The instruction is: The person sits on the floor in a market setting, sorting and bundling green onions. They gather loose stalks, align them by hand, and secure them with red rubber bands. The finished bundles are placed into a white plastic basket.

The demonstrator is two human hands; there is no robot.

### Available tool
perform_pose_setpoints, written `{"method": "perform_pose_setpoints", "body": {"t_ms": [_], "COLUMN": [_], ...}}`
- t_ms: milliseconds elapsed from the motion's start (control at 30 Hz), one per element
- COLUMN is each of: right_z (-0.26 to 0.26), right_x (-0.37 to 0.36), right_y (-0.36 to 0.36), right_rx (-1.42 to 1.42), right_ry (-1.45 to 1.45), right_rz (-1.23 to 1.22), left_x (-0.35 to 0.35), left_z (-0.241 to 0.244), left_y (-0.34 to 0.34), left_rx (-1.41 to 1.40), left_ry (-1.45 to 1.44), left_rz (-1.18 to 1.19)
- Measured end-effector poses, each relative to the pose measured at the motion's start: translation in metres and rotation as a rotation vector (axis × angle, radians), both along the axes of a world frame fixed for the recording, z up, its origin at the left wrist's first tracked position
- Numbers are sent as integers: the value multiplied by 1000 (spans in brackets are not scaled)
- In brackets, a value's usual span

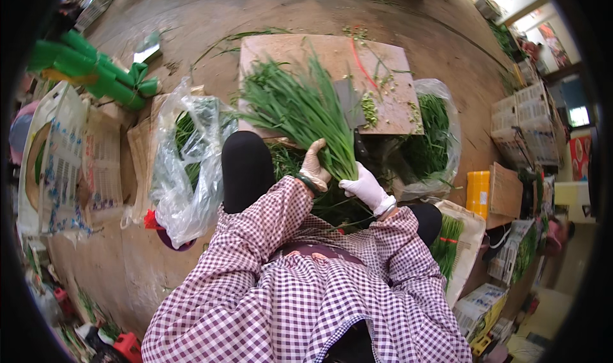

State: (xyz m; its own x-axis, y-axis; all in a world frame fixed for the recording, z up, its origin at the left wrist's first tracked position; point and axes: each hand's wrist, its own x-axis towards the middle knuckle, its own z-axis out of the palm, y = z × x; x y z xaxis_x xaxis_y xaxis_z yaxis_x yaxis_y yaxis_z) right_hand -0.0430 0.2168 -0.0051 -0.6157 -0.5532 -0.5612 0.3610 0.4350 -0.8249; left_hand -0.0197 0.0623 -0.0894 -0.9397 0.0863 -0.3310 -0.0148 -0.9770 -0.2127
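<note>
A large bunch of green leafy stalks, apparently garlic chives [306, 109], slants up and left over the front of a low wooden board [282, 47]. My right hand [368, 188], in a white glove, grips the pale stem ends. At the bunch's left side, my gloved left hand [314, 169] cradles the lower stalks with its thumb up; its other fingers are partly hidden. A cleaver [352, 104] lies on the board just right of the leaves, its dark handle over the near edge. Chopped stem pieces [368, 109] lie beside its blade.
Plastic bags of greens stand left [177, 195] and right [433, 138] of the board. A red strap [362, 66] crosses its top. My knees flank my hands. A crate of bundled stalks [467, 253] sits right; green rolls [96, 71] lie far left.
</note>
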Motion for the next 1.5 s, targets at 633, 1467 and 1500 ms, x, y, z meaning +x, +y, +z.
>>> {"method": "perform_pose_setpoints", "body": {"t_ms": [633, 1467, 1500], "right_z": [281, 315, 314], "right_x": [-43, -97, -100], "right_y": [129, 264, 266], "right_rx": [874, 1135, 1133], "right_ry": [826, 928, 944], "right_rz": [785, 216, 218], "left_x": [-19, -318, -318], "left_z": [136, 5, 5], "left_y": [-134, -34, -35], "left_rx": [-1240, -2759, -2727], "left_ry": [-225, 308, 301], "left_rz": [36, -559, -567]}}
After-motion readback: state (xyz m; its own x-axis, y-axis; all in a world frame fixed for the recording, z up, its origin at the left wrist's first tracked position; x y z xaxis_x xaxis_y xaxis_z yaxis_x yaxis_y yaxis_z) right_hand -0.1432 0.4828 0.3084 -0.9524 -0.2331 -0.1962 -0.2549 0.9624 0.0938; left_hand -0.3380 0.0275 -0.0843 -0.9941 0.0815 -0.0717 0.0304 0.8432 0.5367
